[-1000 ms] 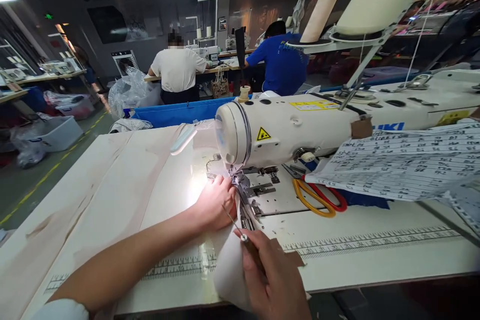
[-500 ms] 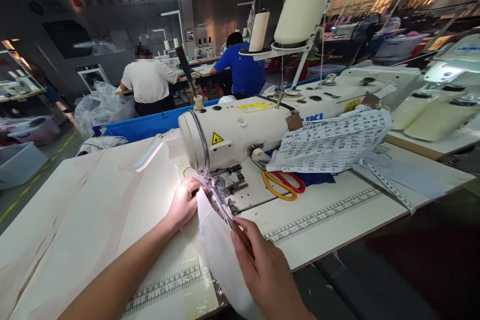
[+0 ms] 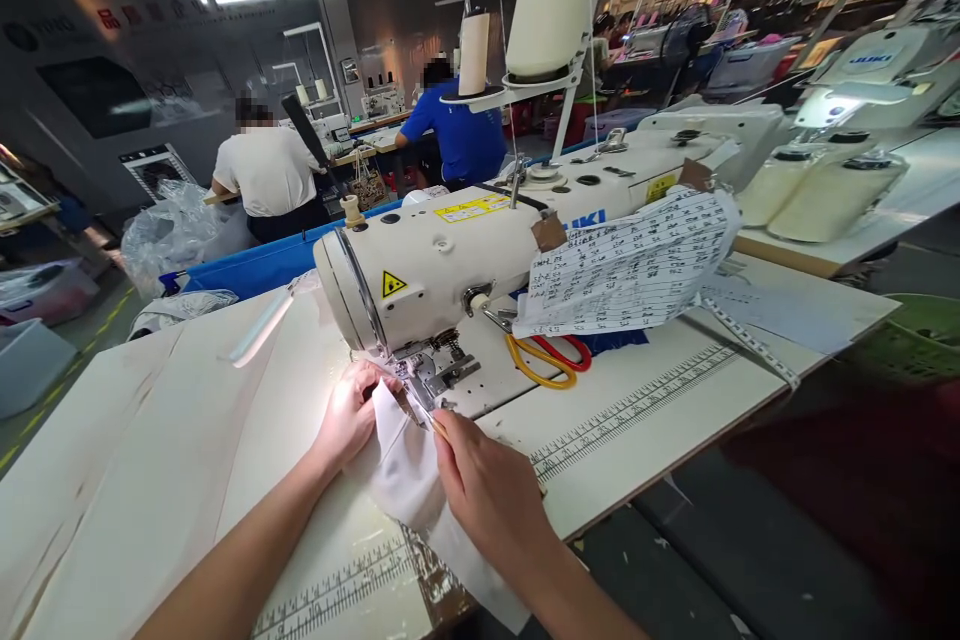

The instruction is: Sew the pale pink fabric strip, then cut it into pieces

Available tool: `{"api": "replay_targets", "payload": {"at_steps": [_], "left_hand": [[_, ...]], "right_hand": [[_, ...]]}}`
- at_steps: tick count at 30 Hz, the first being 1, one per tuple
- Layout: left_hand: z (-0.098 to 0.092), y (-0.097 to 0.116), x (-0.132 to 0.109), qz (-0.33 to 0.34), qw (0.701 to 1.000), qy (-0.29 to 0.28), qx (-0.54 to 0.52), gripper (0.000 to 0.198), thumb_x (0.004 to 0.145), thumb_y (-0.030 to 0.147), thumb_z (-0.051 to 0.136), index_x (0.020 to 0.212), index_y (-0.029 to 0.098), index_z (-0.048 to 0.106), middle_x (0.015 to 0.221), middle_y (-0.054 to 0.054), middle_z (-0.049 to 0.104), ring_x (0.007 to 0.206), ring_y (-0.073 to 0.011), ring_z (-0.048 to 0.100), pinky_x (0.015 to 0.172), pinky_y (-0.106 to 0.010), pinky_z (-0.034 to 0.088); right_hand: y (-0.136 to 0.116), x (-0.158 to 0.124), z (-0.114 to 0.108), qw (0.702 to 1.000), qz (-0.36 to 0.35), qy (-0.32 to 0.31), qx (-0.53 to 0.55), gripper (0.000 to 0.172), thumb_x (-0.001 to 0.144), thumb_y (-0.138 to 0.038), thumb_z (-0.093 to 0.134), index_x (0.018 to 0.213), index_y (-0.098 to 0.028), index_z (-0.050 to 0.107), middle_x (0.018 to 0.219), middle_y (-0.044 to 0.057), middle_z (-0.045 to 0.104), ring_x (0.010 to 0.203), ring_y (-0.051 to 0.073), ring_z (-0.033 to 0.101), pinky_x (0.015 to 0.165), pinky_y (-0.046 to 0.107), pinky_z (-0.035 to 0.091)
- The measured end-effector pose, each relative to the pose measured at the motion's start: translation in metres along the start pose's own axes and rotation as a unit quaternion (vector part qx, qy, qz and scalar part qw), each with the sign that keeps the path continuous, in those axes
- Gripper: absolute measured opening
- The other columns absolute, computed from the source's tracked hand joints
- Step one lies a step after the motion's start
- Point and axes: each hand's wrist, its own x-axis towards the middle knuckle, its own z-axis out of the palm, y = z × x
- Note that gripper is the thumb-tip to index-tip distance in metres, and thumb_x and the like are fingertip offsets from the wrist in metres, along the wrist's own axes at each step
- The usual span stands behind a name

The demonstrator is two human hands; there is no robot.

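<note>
Close beside the needle area of a white sewing machine (image 3: 420, 270), my left hand (image 3: 346, 420) is closed, its fingertips pinching the edge of a white piece of fabric (image 3: 405, 470). The fabric drapes down between my hands and over the table's front edge. My right hand (image 3: 487, 480) is wrapped round a slim pointed metal tool with a yellow-brown handle (image 3: 439, 428). Its tip lies at the fabric's upper edge, just in front of the presser foot (image 3: 416, 380). My fingers hide most of the tool, so its exact kind cannot be made out.
Scissors with yellow and red handles (image 3: 544, 365) lie right of the needle area, below a handwritten sheet (image 3: 630, 270). Ruler tapes (image 3: 637, 410) run along the white table (image 3: 277, 460). Thread cones (image 3: 559, 10) stand above the machine. Two people (image 3: 266, 170) sit working beyond it.
The camera view has shifted, so the scene sits further left. My right hand has moved up and closer to the presser foot with the tool; my left hand stays by the needle area.
</note>
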Motion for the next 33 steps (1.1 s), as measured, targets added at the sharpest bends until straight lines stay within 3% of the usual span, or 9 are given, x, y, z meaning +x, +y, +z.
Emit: {"api": "replay_targets", "payload": {"at_steps": [12,26,33], "left_hand": [[-0.0001,0.0031,0.0002,0.010,1.000,-0.007,0.020,0.029,0.088,0.039,0.054,0.071,0.019,0.065,0.078,-0.005,0.063,0.079,-0.0218,0.058,0.072,-0.033,0.045],[0.0031,0.0031,0.0029,0.090,0.986,-0.003,0.144,0.012,0.081,0.032,0.059,0.075,0.021,0.057,0.073,-0.004,0.058,0.073,-0.0222,0.051,0.068,-0.034,0.041],[0.0018,-0.0038,0.0014,0.049,0.995,-0.009,0.083,0.014,0.085,0.030,0.056,0.076,0.021,0.062,0.076,-0.004,0.061,0.075,-0.0213,0.056,0.071,-0.034,0.045]], "right_hand": [[-0.0002,0.0014,0.0025,1.000,-0.007,-0.010,-0.007,0.019,0.097,-0.015,0.036,0.096,-0.018,0.055,0.066,-0.001,0.061,0.051,0.014,0.061,0.044,0.025,0.030],[-0.0034,-0.0002,0.0025,0.998,0.001,-0.056,-0.027,0.016,0.090,-0.007,0.051,0.101,-0.018,0.051,0.077,0.000,0.064,0.061,0.014,0.064,0.049,0.024,0.036],[-0.0068,0.0016,-0.0037,0.997,0.003,-0.065,-0.032,0.008,0.093,-0.011,0.048,0.093,-0.019,0.049,0.074,0.001,0.061,0.057,0.015,0.062,0.047,0.026,0.033]]}}
